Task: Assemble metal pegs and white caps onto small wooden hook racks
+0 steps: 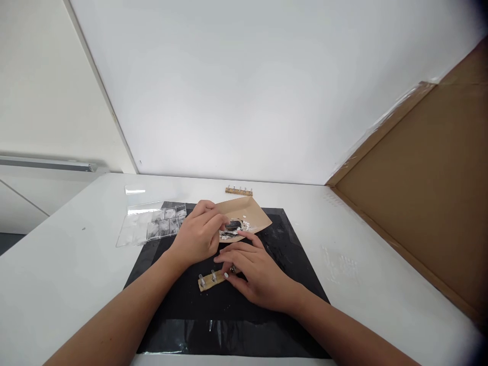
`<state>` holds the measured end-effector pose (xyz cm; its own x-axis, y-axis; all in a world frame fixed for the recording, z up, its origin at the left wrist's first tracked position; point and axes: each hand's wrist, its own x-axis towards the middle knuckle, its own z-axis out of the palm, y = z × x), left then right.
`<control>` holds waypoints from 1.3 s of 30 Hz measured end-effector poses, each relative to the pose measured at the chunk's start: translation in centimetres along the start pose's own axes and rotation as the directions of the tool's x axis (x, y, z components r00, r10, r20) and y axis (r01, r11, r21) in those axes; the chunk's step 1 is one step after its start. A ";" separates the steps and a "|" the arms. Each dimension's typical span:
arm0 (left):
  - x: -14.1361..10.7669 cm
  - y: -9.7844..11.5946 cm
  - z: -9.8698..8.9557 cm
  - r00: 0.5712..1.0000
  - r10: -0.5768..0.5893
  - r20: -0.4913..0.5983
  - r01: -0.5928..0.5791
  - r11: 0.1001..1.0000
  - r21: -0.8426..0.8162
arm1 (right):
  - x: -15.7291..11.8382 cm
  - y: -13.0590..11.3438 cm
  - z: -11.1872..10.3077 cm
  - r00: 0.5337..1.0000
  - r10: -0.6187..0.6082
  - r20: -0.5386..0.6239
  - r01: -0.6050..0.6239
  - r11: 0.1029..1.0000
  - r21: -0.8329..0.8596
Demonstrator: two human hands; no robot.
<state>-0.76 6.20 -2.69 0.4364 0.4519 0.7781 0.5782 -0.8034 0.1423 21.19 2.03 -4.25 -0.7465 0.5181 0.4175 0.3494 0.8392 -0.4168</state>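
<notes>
My left hand [200, 231] is closed in a pinch at the left side of a brown paper tray [253, 208]; whatever its fingertips hold is hidden. White crumbly bits [246, 224] lie in the tray around a dark patch. Below it, a short wooden strip [208, 283] with clear upright pegs rests on the black mat [183, 300]. My right hand [257, 272] covers the strip's right end, its thumb and fingers closed around it near one of the pegs. A small white spot shows at the thumb tip, and I cannot tell what it is.
A clear plastic compartment box [160, 223] with its lid open sits at the left, partly on the mat. Behind the tray lies a second pegged wooden strip [239, 191]. A white wall [236, 101] rises behind the white table [76, 254]; cardboard [427, 178] stands at the right.
</notes>
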 end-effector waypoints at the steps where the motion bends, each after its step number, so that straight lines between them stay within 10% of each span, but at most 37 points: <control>1: 0.0 0.0 0.0 1.000 -0.006 0.001 0.006 1.000 -0.005 | 0.0 0.0 0.0 1.000 -0.007 -0.007 0.007 1.000 0.007; 15: 0.1 0.3 -0.2 0.999 0.004 -0.047 -0.007 0.999 -0.052 | -0.1 0.8 -0.9 0.960 0.193 -0.205 -0.117 0.937 0.330; 24: 0.6 1.4 -0.1 1.000 0.004 0.005 -0.003 0.989 -0.145 | 0.2 1.8 -3.0 0.879 0.440 -0.186 -0.335 0.845 0.417; 39: 1.0 1.7 -0.2 0.997 0.023 0.077 -0.002 0.963 -0.268 | 0.1 1.6 -3.5 0.880 0.462 -0.109 -0.291 0.707 0.645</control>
<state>0.53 5.17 -1.54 0.5011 0.4617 0.7319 0.3718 -0.8786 0.2996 23.67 4.03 -2.06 -0.4338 0.8617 0.2634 0.0985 0.3360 -0.9367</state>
